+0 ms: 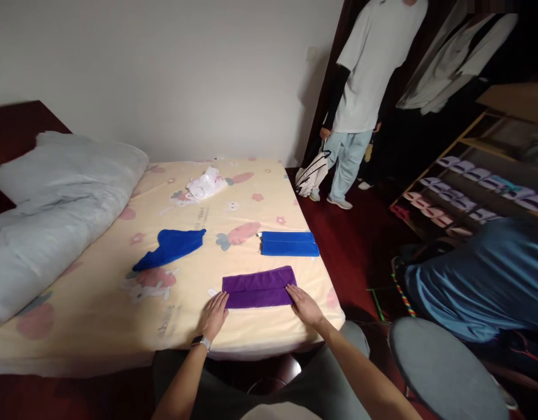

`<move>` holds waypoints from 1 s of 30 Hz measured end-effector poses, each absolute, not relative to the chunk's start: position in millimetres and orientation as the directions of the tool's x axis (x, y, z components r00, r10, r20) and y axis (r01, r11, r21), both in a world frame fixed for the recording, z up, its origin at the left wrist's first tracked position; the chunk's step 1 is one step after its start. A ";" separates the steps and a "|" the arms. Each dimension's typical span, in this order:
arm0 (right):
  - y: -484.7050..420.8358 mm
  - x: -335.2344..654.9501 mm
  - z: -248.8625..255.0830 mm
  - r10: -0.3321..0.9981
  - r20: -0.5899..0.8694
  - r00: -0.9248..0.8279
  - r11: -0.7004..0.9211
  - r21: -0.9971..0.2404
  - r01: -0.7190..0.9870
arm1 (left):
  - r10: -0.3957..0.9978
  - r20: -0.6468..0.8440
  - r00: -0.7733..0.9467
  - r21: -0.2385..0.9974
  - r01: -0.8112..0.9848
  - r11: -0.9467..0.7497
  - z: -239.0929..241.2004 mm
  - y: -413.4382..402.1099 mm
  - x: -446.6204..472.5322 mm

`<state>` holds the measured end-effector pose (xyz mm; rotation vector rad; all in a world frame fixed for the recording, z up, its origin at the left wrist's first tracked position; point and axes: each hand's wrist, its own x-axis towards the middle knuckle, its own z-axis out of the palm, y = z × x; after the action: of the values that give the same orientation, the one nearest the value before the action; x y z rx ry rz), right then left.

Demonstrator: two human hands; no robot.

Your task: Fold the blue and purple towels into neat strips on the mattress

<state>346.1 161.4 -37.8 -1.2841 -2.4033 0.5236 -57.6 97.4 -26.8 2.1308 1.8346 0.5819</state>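
A purple cloth, folded into a long strip with a crease along it, lies flat near the bed's front edge. My left hand, with a watch on the wrist, rests its outstretched fingers on the cloth's left end. On the right end lie the fingers of my right hand, also stretched out and pressing from above. Just beyond it is a neatly folded blue cloth, close to the bed's right side. Farther left, another blue cloth lies loose and unevenly bunched.
The bed has a cream sheet with carrots and rabbits. A grey quilt is heaped left; a white plastic bag lies toward the wall. Right stand a round stool, a shoe rack and a person holding a backpack.
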 end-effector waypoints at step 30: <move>143.5 321.0 -24.2 0.947 0.286 -0.147 0.271 -0.466 0.843 | 0.906 0.186 0.380 0.107 0.909 -0.403 -26.6 120.7 -8.6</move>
<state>321.0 143.5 -24.2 -1.6077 -2.0259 0.2634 -8.6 120.7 -26.6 2.6203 1.7238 0.3400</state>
